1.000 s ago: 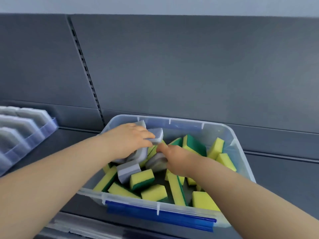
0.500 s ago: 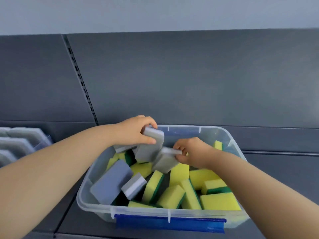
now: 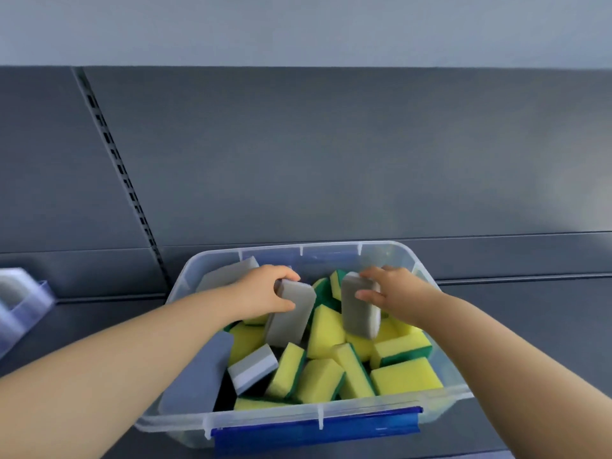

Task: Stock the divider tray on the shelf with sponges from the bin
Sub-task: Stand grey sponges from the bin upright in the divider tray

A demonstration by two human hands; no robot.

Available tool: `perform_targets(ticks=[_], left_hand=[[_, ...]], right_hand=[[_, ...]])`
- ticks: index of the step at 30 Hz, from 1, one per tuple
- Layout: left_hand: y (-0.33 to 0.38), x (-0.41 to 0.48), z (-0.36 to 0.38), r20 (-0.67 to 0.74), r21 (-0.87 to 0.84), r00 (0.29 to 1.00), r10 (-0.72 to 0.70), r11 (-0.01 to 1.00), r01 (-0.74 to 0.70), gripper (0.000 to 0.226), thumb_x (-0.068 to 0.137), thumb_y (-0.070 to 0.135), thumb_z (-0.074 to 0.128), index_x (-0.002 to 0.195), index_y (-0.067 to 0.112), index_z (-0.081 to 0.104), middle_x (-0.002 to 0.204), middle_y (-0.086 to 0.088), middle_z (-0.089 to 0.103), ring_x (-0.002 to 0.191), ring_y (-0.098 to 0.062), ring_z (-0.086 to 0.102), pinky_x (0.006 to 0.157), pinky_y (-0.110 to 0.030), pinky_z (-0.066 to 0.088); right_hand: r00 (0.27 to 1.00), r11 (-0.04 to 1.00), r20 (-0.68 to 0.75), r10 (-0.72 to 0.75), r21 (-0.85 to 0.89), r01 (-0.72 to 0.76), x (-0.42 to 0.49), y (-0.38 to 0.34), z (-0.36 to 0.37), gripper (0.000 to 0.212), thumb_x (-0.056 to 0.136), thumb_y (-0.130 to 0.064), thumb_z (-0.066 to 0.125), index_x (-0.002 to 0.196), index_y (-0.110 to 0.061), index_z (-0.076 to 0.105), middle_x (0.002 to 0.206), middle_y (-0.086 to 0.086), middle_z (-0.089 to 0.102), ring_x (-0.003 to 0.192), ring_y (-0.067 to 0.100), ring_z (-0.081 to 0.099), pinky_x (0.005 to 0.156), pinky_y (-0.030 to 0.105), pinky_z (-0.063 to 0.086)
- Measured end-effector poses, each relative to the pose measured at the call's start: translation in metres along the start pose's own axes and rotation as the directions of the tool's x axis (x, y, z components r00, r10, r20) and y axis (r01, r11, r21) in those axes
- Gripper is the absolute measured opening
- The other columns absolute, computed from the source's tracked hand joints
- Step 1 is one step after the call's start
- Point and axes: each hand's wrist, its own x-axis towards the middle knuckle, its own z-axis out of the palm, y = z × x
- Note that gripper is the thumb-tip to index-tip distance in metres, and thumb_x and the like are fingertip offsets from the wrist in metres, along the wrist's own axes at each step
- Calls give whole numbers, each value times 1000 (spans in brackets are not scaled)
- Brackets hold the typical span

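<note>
Both hands are over the bin (image 3: 440, 397), each closed on a grey sponge. The left hand (image 3: 265, 293) pinches one (image 3: 291, 314) by its upper end, thumb on the near face and fingers curled over the top, so the sponge hangs tilted with its lower end down among the yellow ones. The right hand (image 3: 394, 293) grips the other grey sponge (image 3: 359, 306) the same way, on edge and nearly upright, clear of the heap below. Holding them by one end like that looks deliberate: a sponge carried on edge should slide straight into a narrow slot.

The bin sits on the shelf (image 3: 530, 326), close in front of the person, and the loose sponges lie in it at every angle, yellow-and-green ones (image 3: 405, 376) mostly, with a few more grey pieces along the left wall. The tray (image 3: 23, 303) is far off to the left on the same shelf, cut by the picture's edge; how full it is I cannot tell from here.

I'd judge this the pick-up step, with two sponges taken at once to halve the trips. Next comes a carry leftward to the tray.
</note>
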Motion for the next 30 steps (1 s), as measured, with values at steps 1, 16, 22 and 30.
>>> perform_targets(ticks=[1, 16, 22, 30], left_hand=[[0, 0, 4, 17, 6, 1000, 13, 1000, -13, 52, 77, 28, 74, 124, 30, 53, 118, 10, 56, 95, -6, 53, 80, -19, 43], [28, -18, -15, -230, -190, 973, -22, 982, -23, 48, 81, 28, 70, 124, 34, 50, 115, 14, 54, 104, -6, 52, 89, -26, 43], [39, -18, -10, -334, -156, 937, -107, 986, 57, 42, 83, 22, 67, 123, 27, 53, 115, 8, 56, 97, -10, 52, 79, -23, 39], [50, -18, -7, -271, -235, 951, -148, 968, 84, 40, 82, 25, 69, 118, 31, 55, 110, 8, 60, 97, -10, 58, 87, -31, 49]], right_hand=[[1000, 1000, 5, 10, -7, -10, 1, 1, 2, 53, 91, -46, 49, 138, -24, 36, 130, 9, 48, 113, 27, 50, 93, 36, 42], [993, 519, -71, 90, 855, 15, -22, 8, -19, 41, 83, -12, 65, 118, -22, 46, 105, 7, 55, 91, 22, 65, 75, 31, 58], [1000, 441, -20, 14, 897, 12, -28, 14, -11, 46, 84, -4, 60, 121, -23, 42, 108, 13, 50, 97, 26, 61, 78, 32, 57], [999, 712, -36, -21, 701, 40, -27, 18, -7, 62, 74, -22, 75, 122, -27, 37, 109, 2, 53, 91, 15, 60, 69, 23, 55]])
